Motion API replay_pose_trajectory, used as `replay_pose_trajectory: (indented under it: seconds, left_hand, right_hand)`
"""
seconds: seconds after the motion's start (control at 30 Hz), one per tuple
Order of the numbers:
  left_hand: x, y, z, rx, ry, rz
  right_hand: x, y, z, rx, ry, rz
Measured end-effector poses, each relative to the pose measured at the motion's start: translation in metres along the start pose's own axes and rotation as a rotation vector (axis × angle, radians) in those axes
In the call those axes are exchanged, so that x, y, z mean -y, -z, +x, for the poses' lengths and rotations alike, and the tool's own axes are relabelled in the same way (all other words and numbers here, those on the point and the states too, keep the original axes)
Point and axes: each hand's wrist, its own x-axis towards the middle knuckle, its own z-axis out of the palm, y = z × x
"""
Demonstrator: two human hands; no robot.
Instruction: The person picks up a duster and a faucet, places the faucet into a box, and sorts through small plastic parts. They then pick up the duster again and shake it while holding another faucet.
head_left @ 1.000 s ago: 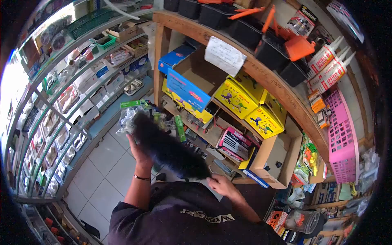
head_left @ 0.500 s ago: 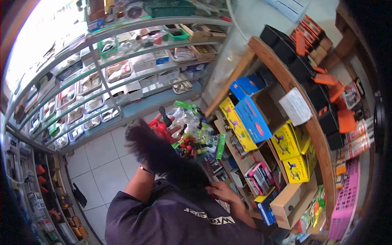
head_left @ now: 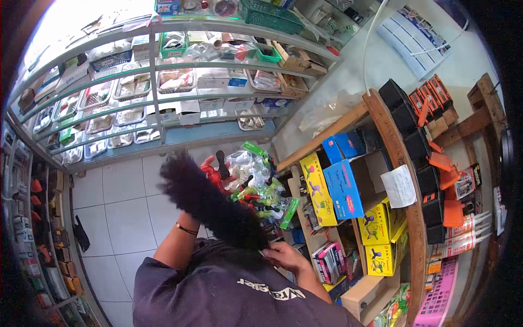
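My left hand (head_left: 209,163), partly hidden by the duster, has its fingers curled round a red plastic piece with a black lever-like end (head_left: 220,166). Clear plastic packets (head_left: 253,169) with green header cards bunch against that hand, holding red, yellow-green and black pieces. A fluffy black duster (head_left: 201,188) slants across my left forearm, its tip near the left hand. My right hand (head_left: 286,256) is closed at the duster's lower end, close to my chest; its handle is mostly hidden.
Glass shelves (head_left: 155,87) with trays of small packets stand ahead. On the right a wooden rack (head_left: 400,141) holds blue boxes (head_left: 343,188), yellow boxes (head_left: 384,237), black bins (head_left: 419,155) and a pink basket (head_left: 438,294). White floor tiles (head_left: 125,185) lie to the left.
The view has shifted, so shelves and rack sit further right. The duster's fluffy length shows more stretched out across my forearm. Both hands keep their grips.
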Motion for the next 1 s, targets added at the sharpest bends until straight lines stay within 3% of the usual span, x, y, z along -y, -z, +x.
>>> replay_pose_trajectory:
  seconds: [0.03, 0.07, 0.1, 0.17, 0.23, 0.3, 0.33, 0.47, 0.6, 0.7, 0.77, 0.97, 1.0]
  left_hand:
    - [-0.001, -0.007, 0.003, 0.018, -0.027, 0.040]
    - [0.001, -0.016, 0.000, -0.140, -0.064, 0.195]
    - [0.000, -0.006, -0.001, -0.141, -0.052, 0.183]
    - [-0.002, 0.021, -0.003, -0.194, -0.036, -0.150]
    - [0.005, 0.002, 0.005, -0.262, -0.005, -0.118]
    - [0.014, -0.019, 0.012, -0.124, 0.020, 0.099]
    - [0.016, -0.006, 0.023, -0.009, 0.049, 0.030]
    - [0.025, 0.022, 0.015, -0.043, 0.031, -0.007]
    - [0.024, 0.035, 0.015, 0.053, 0.054, 0.021]
    - [0.021, 0.020, 0.015, 0.060, 0.052, -0.026]
    - [0.020, 0.018, 0.015, 0.057, 0.056, -0.045]
    - [0.031, 0.033, 0.018, 0.050, 0.130, -0.031]
    - [0.039, 0.044, 0.020, 0.010, 0.096, 0.168]
  right_hand:
    - [0.000, 0.000, 0.003, -0.045, -0.053, 0.168]
    - [0.001, 0.001, 0.004, -0.094, -0.110, 0.336]
    - [0.004, 0.000, 0.004, -0.107, -0.119, 0.341]
    - [0.015, -0.003, 0.001, -0.234, -0.157, 0.501]
    - [0.019, -0.001, -0.010, -0.259, -0.193, 0.369]
    - [0.017, 0.003, -0.022, -0.153, -0.306, 0.089]
    - [0.008, 0.005, -0.029, -0.111, -0.270, 0.062]
    - [-0.014, -0.001, -0.035, -0.176, -0.152, 0.012]
    - [-0.012, -0.010, -0.034, -0.193, -0.226, 0.130]
    - [-0.016, -0.009, -0.032, -0.186, -0.060, 0.016]
    - [-0.005, -0.011, -0.034, -0.181, -0.154, 0.181]
    - [-0.011, -0.021, -0.043, -0.227, -0.190, 0.243]
    - [-0.007, -0.024, -0.047, -0.243, -0.184, 0.258]
